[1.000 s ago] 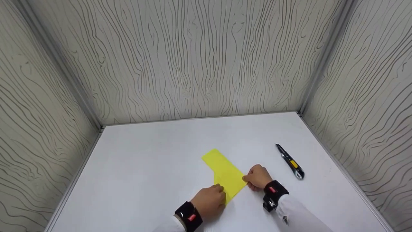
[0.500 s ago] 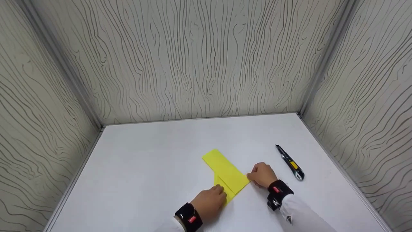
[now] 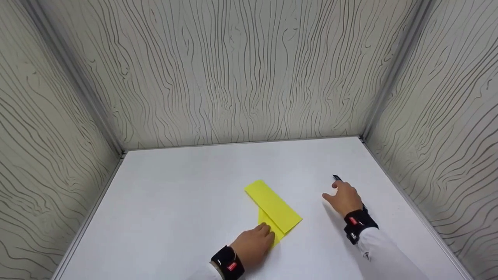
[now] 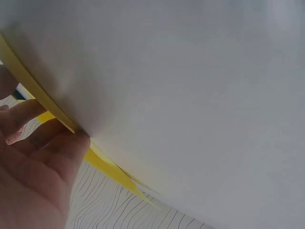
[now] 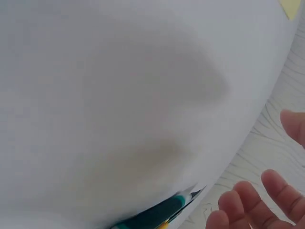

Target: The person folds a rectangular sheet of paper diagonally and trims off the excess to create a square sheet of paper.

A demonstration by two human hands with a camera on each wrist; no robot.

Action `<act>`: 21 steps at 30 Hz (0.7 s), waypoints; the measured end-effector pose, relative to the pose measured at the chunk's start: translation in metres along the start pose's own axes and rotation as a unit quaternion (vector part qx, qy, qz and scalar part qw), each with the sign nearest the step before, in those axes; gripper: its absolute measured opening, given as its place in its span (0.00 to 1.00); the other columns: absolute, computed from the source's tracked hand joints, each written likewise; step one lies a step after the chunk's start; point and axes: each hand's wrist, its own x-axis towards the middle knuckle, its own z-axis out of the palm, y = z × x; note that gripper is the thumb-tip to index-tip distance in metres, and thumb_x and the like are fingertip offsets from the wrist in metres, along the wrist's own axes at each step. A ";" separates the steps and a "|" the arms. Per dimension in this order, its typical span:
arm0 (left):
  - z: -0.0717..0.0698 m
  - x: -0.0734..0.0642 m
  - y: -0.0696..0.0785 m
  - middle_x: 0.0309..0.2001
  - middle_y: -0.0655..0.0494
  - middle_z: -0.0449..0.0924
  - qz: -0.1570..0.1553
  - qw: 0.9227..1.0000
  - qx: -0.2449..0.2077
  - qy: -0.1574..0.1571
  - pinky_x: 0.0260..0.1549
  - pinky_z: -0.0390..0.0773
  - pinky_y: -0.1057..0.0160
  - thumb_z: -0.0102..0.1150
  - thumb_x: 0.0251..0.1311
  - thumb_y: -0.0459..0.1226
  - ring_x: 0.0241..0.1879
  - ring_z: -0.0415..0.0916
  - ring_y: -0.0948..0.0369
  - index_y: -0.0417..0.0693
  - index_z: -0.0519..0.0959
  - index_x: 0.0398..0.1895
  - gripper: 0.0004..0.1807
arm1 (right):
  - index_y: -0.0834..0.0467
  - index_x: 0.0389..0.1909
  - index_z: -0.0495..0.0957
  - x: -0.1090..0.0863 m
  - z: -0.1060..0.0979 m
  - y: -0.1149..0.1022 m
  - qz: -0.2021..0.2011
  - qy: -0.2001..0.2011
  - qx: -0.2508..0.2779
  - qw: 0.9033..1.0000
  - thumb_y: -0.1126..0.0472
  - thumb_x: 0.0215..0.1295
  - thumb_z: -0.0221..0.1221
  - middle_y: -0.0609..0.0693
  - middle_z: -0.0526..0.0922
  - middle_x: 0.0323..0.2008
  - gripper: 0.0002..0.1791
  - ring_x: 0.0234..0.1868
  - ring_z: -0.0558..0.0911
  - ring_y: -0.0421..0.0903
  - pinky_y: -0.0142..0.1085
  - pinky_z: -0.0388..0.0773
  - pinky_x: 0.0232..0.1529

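A folded sheet of yellow paper (image 3: 274, 206) lies on the white table, with one long flap lying across the lower layer. Fingers of my left hand (image 3: 253, 243) press on its near lower edge; the left wrist view shows the fingertips against the paper (image 4: 112, 169). My right hand (image 3: 344, 198) is over the utility knife (image 3: 337, 178), thumb and fingers spread apart and holding nothing. Most of the knife is hidden under that hand in the head view. The right wrist view shows part of its dark green and yellow handle (image 5: 157, 214) below the fingers.
The white table (image 3: 186, 186) is bounded by patterned panels (image 3: 233, 77) at the back and on both sides. Grey metal posts (image 3: 379, 89) stand at the back corners. Black straps with small cameras (image 3: 353, 235) sit on the wrists.
My right hand has let go of the paper's right corner and moved right, over the utility knife. The flap now lies flatter, showing the lower layer. The left hand stays in place.
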 end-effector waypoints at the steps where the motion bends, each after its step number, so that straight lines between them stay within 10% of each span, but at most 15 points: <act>1: 0.000 0.000 0.000 0.57 0.58 0.81 0.002 1.000 0.005 0.003 0.57 0.86 0.63 0.58 0.80 0.43 0.65 0.79 0.60 0.54 0.82 0.62 0.13 | 0.72 0.54 0.80 0.002 -0.002 0.005 -0.002 0.006 -0.009 1.000 0.55 0.66 0.74 0.73 0.86 0.45 0.27 0.41 0.86 0.65 0.58 0.83 0.40; 13: -0.001 -0.003 0.000 0.54 0.59 0.79 0.017 0.999 0.018 0.026 0.55 0.86 0.64 0.58 0.79 0.40 0.63 0.79 0.60 0.52 0.82 0.60 0.13 | 0.81 0.57 0.72 0.007 -0.003 0.057 0.068 -0.042 -0.068 0.994 0.56 0.74 0.64 0.81 0.79 0.49 0.30 0.51 0.80 0.80 0.70 0.81 0.46; 21: 0.002 -0.002 -0.002 0.54 0.60 0.79 0.014 0.999 0.017 0.031 0.60 0.84 0.64 0.58 0.78 0.40 0.63 0.79 0.60 0.54 0.82 0.60 0.12 | 0.81 0.49 0.77 0.008 0.001 0.068 0.043 -0.028 -0.084 0.995 0.64 0.75 0.60 0.75 0.79 0.39 0.19 0.40 0.80 0.72 0.63 0.81 0.34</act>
